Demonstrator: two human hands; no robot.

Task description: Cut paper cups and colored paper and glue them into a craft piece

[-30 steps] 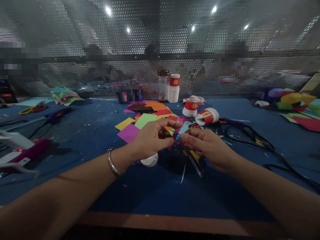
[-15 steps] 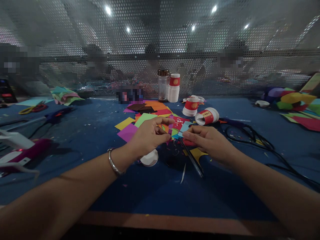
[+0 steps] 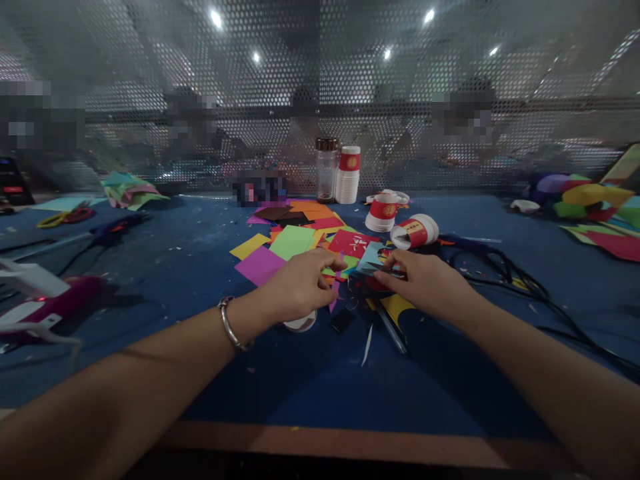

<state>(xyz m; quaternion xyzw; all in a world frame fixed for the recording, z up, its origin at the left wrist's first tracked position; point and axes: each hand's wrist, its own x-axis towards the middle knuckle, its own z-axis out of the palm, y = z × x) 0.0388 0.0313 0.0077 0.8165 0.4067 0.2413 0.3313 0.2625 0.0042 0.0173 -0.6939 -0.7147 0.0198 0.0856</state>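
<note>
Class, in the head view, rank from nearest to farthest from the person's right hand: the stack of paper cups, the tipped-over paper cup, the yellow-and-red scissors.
1. tipped-over paper cup, just beyond the right hand.
2. stack of paper cups, at the back by the mesh.
3. yellow-and-red scissors, far left.

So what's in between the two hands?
In the head view, loose coloured paper scraps lie on the blue table between the left hand and the right hand.

No legible text — anywhere
</note>
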